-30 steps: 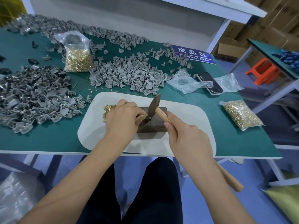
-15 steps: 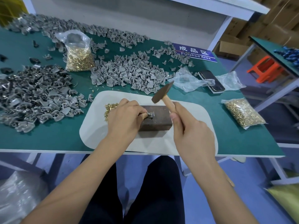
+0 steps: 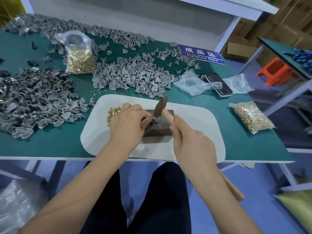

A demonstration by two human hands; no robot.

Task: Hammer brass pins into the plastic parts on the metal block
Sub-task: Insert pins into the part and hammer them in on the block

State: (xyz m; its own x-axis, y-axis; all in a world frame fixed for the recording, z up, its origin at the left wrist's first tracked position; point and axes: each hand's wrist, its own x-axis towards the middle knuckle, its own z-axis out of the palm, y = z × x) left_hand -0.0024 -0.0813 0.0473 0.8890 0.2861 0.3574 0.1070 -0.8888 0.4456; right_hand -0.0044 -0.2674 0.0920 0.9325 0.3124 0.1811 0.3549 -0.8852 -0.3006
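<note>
Head view: your left hand (image 3: 128, 122) pinches the small plastic part (image 3: 155, 119) on the metal block (image 3: 157, 127). Your right hand (image 3: 190, 146) is wrapped around the hammer (image 3: 161, 107) handle, its blurred head just above the part. The block sits mid white mat (image 3: 194, 119), near the table's front edge, with loose brass pins (image 3: 113, 114) beside your left hand.

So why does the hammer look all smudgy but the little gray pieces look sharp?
In the head view, the hammer is smeared by motion blur, as is part of the right hand gripping it; the gray plastic parts lie sharp, and the left hand on the metal block is fairly crisp. The wide lens also bends the table edge.
</note>
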